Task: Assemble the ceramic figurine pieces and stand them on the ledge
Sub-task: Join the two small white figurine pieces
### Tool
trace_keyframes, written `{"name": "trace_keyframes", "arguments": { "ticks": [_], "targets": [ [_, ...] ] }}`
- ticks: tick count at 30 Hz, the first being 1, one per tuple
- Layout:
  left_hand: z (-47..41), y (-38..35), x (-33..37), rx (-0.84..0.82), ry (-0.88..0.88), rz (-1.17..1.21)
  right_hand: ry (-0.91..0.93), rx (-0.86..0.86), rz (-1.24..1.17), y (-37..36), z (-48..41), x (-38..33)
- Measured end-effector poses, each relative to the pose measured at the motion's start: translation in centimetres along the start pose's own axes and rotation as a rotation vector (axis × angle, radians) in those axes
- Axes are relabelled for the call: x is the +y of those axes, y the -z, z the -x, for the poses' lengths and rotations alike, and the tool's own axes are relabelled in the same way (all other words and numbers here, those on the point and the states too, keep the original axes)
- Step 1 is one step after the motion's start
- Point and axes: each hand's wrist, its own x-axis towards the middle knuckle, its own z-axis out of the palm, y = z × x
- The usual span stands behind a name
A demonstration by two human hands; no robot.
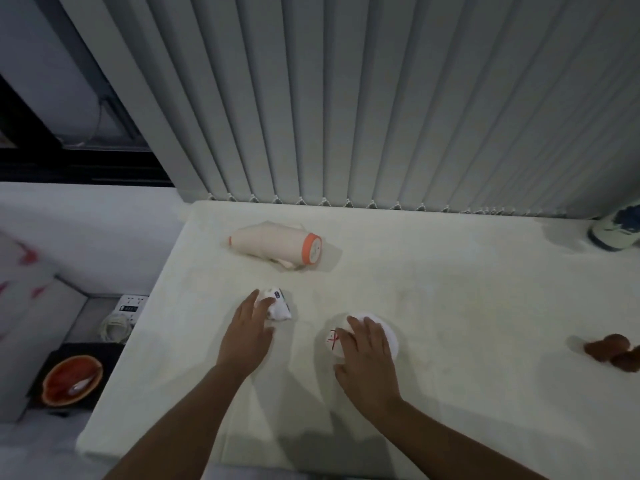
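A small white ceramic piece with a blue mark point(278, 306) lies on the white ledge point(467, 306). My left hand point(247, 332) rests on its left side, fingers touching it. A round white ceramic piece with red markings point(332, 339) sits to the right, and my right hand point(363, 355) lies spread over its top, covering most of it. Farther back a pale figurine body with an orange ring at one end point(277, 247) lies on its side, untouched. Whether either hand grips its piece is unclear.
Vertical blinds point(381, 116) hang along the ledge's back edge. A blue-and-white vase point(614, 232) stands at the far right. Brown objects point(613, 351) lie near the right edge. Below left are a power strip point(130, 308) and an orange bowl point(71, 381).
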Motion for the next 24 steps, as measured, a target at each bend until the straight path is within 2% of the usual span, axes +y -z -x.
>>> {"name": "trace_keyframes", "arguments": {
  "ticks": [9,16,24],
  "targets": [
    [-2.2,0.3,0.6,0.004,-0.069,-0.179,0.087,0.060,0.081,-0.5,-0.2,0.9],
    [-2.6,0.4,2.2,-0.008,-0.016,-0.155,0.119,0.058,0.141,-0.3,-0.7,1.6],
    [-2.6,0.1,2.9,0.046,-0.059,-0.103,0.093,0.061,0.148,0.2,-1.8,1.8]
  ]
}}
